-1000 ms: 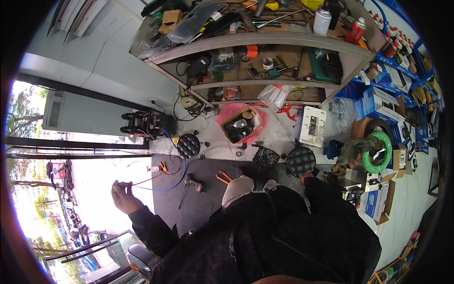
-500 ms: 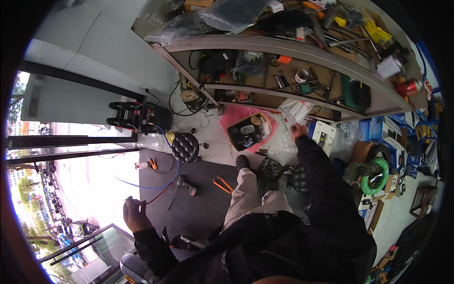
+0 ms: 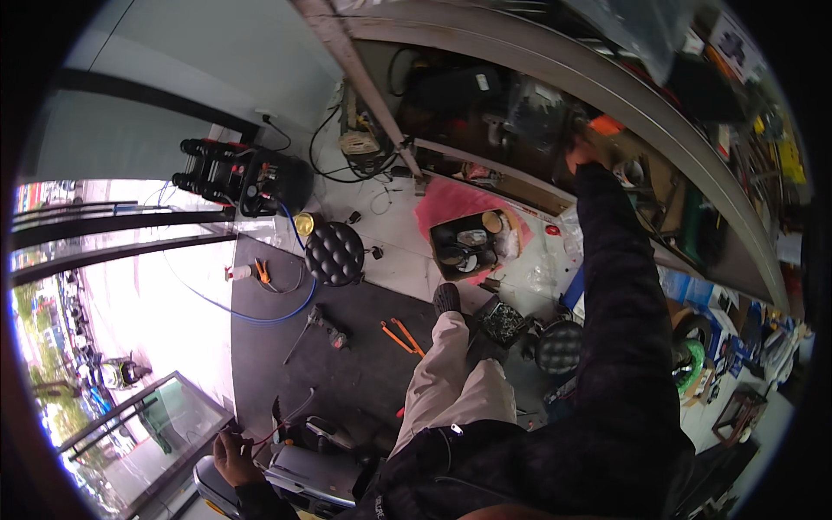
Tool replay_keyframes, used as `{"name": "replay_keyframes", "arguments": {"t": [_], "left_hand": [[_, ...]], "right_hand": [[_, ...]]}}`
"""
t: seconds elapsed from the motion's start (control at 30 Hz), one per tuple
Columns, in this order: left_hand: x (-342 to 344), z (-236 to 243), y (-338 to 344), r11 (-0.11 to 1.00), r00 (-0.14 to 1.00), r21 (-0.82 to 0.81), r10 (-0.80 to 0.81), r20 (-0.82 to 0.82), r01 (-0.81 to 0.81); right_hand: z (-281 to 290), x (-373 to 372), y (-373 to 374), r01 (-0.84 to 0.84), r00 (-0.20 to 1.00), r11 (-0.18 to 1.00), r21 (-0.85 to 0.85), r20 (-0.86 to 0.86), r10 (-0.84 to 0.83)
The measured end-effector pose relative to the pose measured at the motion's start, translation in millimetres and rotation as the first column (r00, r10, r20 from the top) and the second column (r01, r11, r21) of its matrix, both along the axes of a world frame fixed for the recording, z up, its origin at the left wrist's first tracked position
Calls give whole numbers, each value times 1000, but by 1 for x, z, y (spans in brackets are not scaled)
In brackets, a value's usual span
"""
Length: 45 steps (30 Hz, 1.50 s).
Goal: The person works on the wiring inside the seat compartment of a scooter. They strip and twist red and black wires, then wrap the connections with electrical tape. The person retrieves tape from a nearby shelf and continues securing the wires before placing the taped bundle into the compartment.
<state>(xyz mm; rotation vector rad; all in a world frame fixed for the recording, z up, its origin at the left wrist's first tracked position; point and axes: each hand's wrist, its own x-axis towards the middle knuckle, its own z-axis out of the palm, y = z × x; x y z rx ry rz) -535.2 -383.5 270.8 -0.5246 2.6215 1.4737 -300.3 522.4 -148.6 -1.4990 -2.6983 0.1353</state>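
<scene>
My left hand [image 3: 236, 458] is low at the left, beside a grey scooter [image 3: 312, 472]. Its fingers are closed on a thin red cable [image 3: 267, 435], one end of which sticks out toward the scooter. My right hand [image 3: 584, 153] is stretched forward into the middle level of a metal shelf [image 3: 468, 33]. Around it lie an orange piece [image 3: 608, 125], a clear plastic bag of small parts [image 3: 536, 111] and a round tin [image 3: 635, 172]. The fingers of this hand are blurred and partly dark, so whether they hold anything is unclear.
An open box [image 3: 439, 253] of parts stands on pink sheeting below the shelf. Two black padded stools [image 3: 334, 253] flank my feet. On the dark mat [image 3: 269, 368] lie a power drill [image 3: 328, 328] and orange-handled tools [image 3: 399, 338]. A compressor [image 3: 247, 178] with a blue hose stands left.
My right hand has moved from beside the plastic bags below the shelf up into its middle level. The left hand has dropped lower, toward the scooter, with the red cable. My view has shifted closer to the shelf.
</scene>
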Motion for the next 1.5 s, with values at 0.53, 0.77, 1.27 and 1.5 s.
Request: {"name": "replay_keyframes", "arguments": {"t": [0.53, 0.77, 1.27, 1.5], "left_hand": [[121, -19, -37, 955, 992, 286, 104, -73, -79], [230, 6, -52, 878, 974, 473, 161, -157, -69], [355, 63, -128, 674, 829, 730, 469, -305, -113], [411, 91, -218, 645, 692, 749, 610, -386, -150]], "right_hand": [[118, -1, -93, -200, 340, 790, -580, -797, -499], [331, 62, -324, -919, 197, 17, -393, -497, -845], [538, 207, -501, -938, 201, 344, -50, -886, 419], [549, 147, -604, -966, -66, 170, 196, -819, 570]]}}
